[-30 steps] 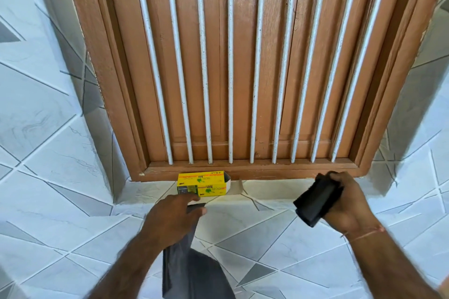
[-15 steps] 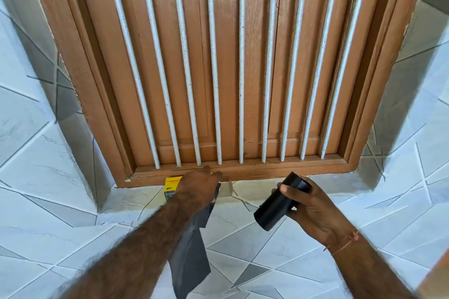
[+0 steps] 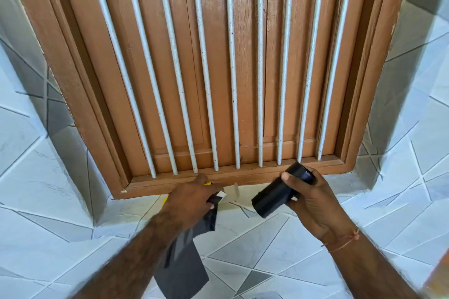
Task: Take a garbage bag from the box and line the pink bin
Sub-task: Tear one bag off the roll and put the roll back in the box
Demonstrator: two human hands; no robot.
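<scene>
A flat grey bag (image 3: 181,266) is hanging at lower centre of the frame, its top pinched in the curled fingers of the left hand (image 3: 192,199). That hand is covering most of the yellow box (image 3: 165,199), which is lying on the tiled ledge (image 3: 73,201) just under the window; only yellow slivers and a pale open flap are showing beside the knuckles. Right of centre, the right hand (image 3: 313,204) is gripping a black roll (image 3: 283,190) of bags, fingers wrapped round it, the roll tilting up to the right and held apart from the box. A thin thread is circling the right wrist. Filling the upper frame is a brown wooden shuttered window (image 3: 218,68) fronted by white vertical bars (image 3: 232,63). White marbled tiles with grey triangles are covering the ledge and both side walls.
</scene>
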